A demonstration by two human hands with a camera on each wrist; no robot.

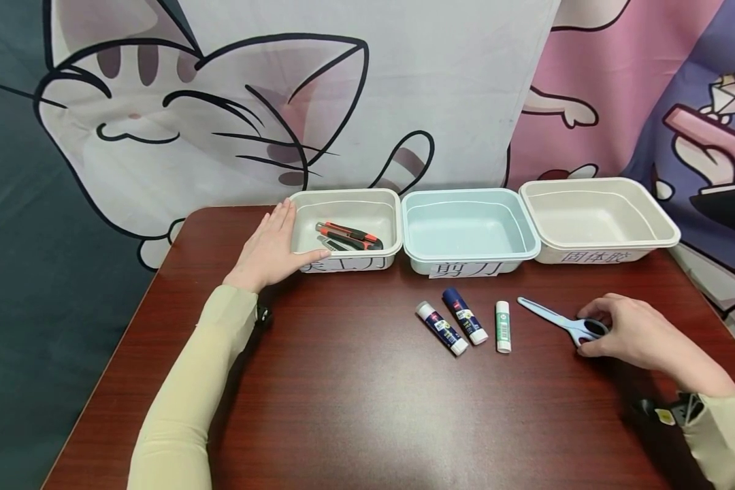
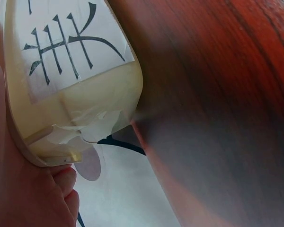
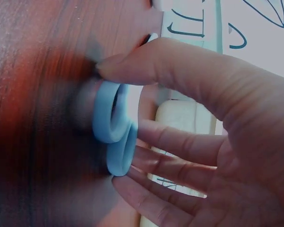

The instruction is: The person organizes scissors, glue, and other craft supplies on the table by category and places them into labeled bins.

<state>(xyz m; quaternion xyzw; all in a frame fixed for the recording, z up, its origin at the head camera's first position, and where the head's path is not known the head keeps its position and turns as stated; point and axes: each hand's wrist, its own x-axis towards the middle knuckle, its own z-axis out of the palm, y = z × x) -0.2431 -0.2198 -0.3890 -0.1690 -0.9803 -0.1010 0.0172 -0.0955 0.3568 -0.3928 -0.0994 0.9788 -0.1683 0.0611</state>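
Observation:
My left hand [image 1: 268, 246] rests on the left end of a cream plastic bin [image 1: 384, 199], fingers straight along its side and thumb at the front rim. In the left wrist view, that bin's front label [image 2: 75, 52] stands close by the hand. Several utility knives [image 1: 349, 235] with black and orange handles lie inside it. At the table's right, my right hand [image 1: 640, 333] holds light blue scissors [image 1: 548, 313] by the handle loops [image 3: 104, 111], thumb on one side and fingers on the other. The blades point left and away, low over the table.
A light blue bin [image 1: 471, 262] stands in the middle of the row and another cream bin [image 1: 606, 241] at its right, each labelled. Two dark blue glue sticks [image 1: 441, 329] [image 1: 465, 316] and a green glue stick [image 1: 503, 327] lie on the brown table [image 1: 367, 422]. Printed cloth [image 1: 441, 82] hangs behind.

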